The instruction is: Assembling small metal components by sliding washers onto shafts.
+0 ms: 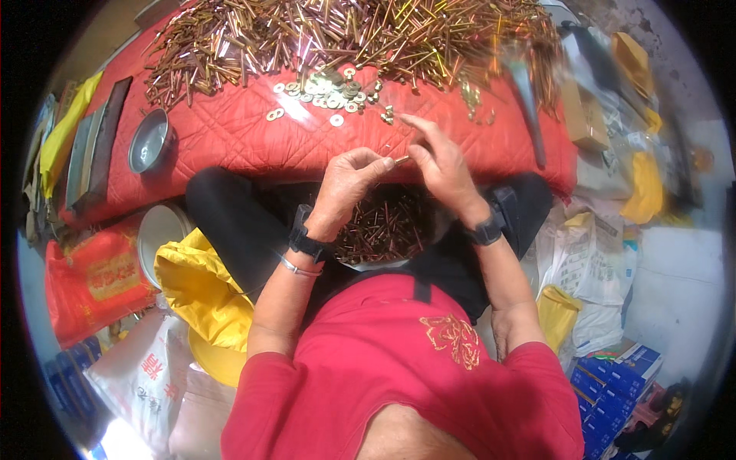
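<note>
Between finger and thumb my left hand (351, 182) pinches a gold-coloured metal bolt (402, 159) above my lap. The thumb side of my right hand (445, 167) meets the bolt's other end, its index finger stretched forward; any small part in these fingers is hidden. Just beyond them, on the red quilted cover (238, 153), lie small brass nuts (388, 115) and a scatter of flat round washers (331, 96). A large heap of coppery bolts (261, 38) fills the far side. Below my hands, a container between my legs holds many darker bolts (387, 226).
A grey metal bowl (150, 142) sits on the cover at the left. A long grey tapered tool (527, 111) lies toward the right. Yellow cloth (201, 287) and sacks (149, 376) are at my left; cardboard boxes (584, 115), plastic bags (586, 261) and blue boxes (613, 391) at my right.
</note>
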Motion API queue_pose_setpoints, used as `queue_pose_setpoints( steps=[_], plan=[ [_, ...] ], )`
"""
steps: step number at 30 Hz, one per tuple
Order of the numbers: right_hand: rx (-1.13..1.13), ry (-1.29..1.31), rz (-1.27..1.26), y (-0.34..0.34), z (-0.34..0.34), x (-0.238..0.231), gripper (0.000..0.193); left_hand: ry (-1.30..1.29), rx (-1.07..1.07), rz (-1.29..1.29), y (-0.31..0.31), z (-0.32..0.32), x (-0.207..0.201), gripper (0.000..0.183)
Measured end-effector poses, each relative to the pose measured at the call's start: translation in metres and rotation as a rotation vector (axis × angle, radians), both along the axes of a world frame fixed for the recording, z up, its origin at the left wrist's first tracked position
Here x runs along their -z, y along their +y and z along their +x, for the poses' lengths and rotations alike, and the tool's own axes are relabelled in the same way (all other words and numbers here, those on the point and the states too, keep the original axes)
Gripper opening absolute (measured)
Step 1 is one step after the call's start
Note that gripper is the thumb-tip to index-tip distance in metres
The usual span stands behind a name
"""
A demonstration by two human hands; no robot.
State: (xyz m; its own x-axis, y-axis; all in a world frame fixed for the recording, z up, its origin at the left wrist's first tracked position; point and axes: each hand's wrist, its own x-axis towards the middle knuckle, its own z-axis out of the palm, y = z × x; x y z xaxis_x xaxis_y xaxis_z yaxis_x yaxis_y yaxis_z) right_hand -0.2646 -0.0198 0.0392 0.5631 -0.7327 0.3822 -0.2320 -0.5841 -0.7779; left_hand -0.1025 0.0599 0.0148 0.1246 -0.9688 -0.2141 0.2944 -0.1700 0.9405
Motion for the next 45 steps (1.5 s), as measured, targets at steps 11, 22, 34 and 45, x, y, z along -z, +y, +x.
queue_pose_setpoints(
  steps=[11, 22, 34, 45],
  plan=[
    [0.079, 0.111, 0.082, 0.003, 0.001, -0.002, 0.037, 0.016, 0.028, 0.049, 0.002, 0.002, -0.003, 0.017],
    [0.027, 0.027, -0.038, 0.005, 0.004, 0.005, 0.034, 0.054, 0.066, 0.133, 0.002, 0.006, 0.001, 0.017],
    [0.047, 0.010, -0.016, 0.000, 0.006, 0.010, 0.035, 0.134, 0.091, 0.196, 0.001, 0.016, -0.001, 0.020],
    [-0.161, 0.022, 0.134, 0.001, 0.004, 0.015, 0.030, -0.601, 0.239, -0.214, 0.017, 0.008, -0.007, 0.018]
  ],
)
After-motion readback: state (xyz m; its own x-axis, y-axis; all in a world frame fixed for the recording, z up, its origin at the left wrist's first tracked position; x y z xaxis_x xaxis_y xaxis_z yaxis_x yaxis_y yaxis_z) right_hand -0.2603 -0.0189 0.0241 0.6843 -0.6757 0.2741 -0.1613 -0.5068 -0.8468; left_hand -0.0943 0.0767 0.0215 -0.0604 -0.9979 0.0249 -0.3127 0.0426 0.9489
